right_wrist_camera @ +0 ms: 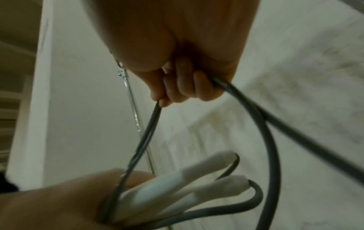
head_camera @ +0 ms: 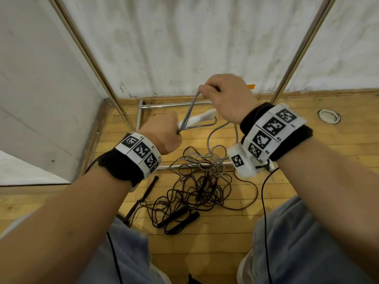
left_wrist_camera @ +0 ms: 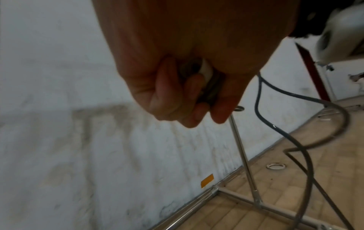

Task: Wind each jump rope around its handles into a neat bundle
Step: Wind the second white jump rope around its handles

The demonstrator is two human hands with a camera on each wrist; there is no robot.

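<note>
Left hand (head_camera: pixel 164 132): fist wrapped around both white handles (right_wrist_camera: pixel 177 185) of the grey jump rope (head_camera: pixel 191 107), held above the floor. Right hand (head_camera: pixel 227 97): fingers curled tight on a doubled rope strand, drawn taut from the handles. Below, tangled black jump ropes (head_camera: pixel 190 191) lie on the wooden floor (head_camera: pixel 307 160).

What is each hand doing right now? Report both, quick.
Left hand: closed, grip round the two white handles of the grey rope.
Right hand: closed, holding the grey rope, pulled taut above the handles.
</note>
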